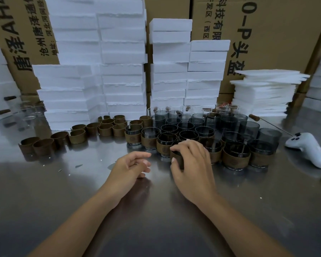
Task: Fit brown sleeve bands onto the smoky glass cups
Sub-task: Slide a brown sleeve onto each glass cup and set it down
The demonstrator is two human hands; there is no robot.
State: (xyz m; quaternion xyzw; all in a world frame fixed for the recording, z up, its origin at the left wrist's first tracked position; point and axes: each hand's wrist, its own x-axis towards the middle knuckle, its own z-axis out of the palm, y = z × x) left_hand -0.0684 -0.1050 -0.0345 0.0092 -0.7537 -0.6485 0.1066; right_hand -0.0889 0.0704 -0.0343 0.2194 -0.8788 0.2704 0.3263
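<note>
My right hand point(191, 162) grips a smoky glass cup with a brown sleeve band point(177, 157) standing on the steel table point(156, 219), fingers curled over its rim. Just left of it, my left hand point(132, 166) hovers with relaxed fingers and holds nothing. Several banded cups point(236, 157) stand in a front row around my right hand. Behind them, bare smoky cups point(185, 127) are packed in rows. Loose brown bands point(78, 136) lie in a curved line across the table's left half.
Tall stacks of white foam boxes point(122, 71) and cardboard cartons point(276, 34) wall off the back. Thin foam sheets point(265, 93) are piled at the right. A white game controller point(308, 149) lies at the right edge. Clear glasses point(28, 112) stand far left.
</note>
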